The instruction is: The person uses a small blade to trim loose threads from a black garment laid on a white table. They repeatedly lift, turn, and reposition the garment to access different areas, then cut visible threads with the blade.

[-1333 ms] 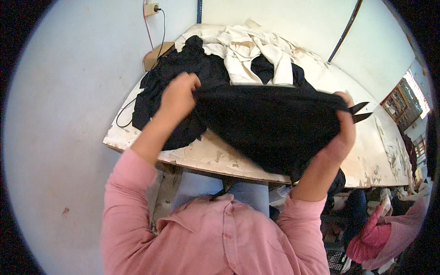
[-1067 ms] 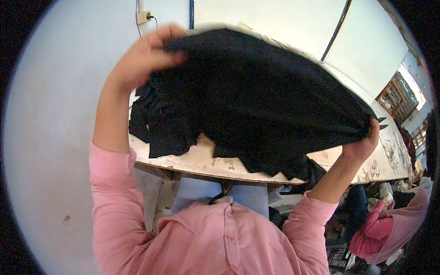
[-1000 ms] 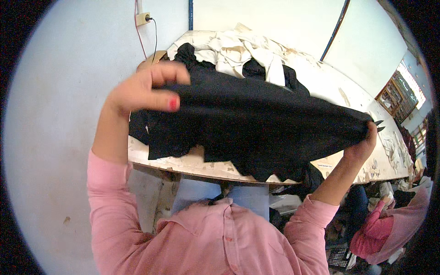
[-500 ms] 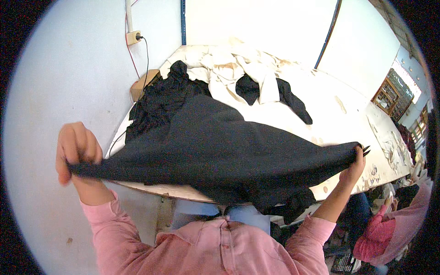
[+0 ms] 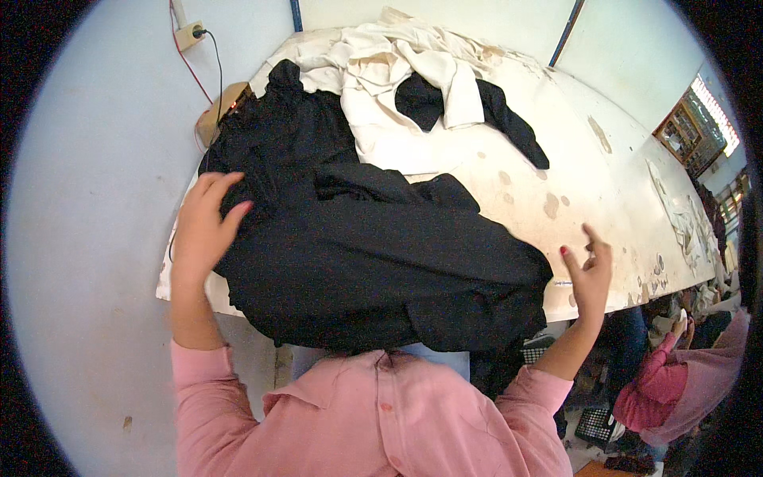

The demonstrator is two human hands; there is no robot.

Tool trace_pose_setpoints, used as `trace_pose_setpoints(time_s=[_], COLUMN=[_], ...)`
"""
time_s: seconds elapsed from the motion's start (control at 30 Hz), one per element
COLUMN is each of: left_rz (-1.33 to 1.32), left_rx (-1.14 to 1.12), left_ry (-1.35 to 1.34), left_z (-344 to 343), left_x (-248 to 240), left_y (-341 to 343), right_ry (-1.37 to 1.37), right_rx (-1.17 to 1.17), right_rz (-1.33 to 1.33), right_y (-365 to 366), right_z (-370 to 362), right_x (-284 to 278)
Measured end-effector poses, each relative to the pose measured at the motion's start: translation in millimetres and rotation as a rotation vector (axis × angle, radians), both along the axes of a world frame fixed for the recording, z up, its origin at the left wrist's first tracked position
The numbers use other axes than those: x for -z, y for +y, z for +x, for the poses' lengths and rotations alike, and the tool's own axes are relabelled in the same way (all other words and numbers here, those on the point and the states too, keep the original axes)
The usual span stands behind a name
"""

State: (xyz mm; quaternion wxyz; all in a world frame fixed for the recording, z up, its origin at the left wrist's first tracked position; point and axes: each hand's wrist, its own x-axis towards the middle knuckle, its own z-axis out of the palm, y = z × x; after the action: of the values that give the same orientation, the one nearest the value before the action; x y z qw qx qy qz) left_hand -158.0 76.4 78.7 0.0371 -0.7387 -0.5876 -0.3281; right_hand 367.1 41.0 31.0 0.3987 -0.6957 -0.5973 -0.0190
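A large black cloth (image 5: 381,262) lies bunched on the near part of the table, its lower side hanging over the front edge. My left hand (image 5: 205,219) is at its left side, fingers curved and thumb spread, holding nothing. Off the cloth's right end, my right hand (image 5: 590,270) hovers with thumb and fingers apart; no held thing shows in it. A small whitish strip (image 5: 563,283) lies between the right thumb and the cloth.
Crumpled black fabric (image 5: 278,127) and a pile of cream cloth (image 5: 381,79) lie farther back, with a black sleeve-like piece (image 5: 513,127). A cable runs beside a small box (image 5: 226,107). The stained table (image 5: 588,191) curves right. Another person (image 5: 664,381) sits lower right.
Both hands have let go of the black cloth, which was stretched between them and now lies slack. The dark pointed tips that stuck out by my right hand no longer show.
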Motion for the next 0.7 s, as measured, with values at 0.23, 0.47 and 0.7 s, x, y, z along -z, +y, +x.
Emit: trace_pose_setpoints(time_s=[0.23,0.47,0.7], left_rz=[-0.127,-0.091,-0.292], left_rx=[0.264,0.593,0.765], left_ry=[0.117,-0.059,-0.368], left_z=[151,145,135], left_x=[24,49,60], left_y=[35,50,56], right_ry=[0.175,0.085,0.013], right_rx=[-0.399,-0.487,-0.472], right_rz=[0.113,-0.047,0.327], right_y=[33,55,53], right_z=[-138,-165,-165], right_x=[-15,25,41])
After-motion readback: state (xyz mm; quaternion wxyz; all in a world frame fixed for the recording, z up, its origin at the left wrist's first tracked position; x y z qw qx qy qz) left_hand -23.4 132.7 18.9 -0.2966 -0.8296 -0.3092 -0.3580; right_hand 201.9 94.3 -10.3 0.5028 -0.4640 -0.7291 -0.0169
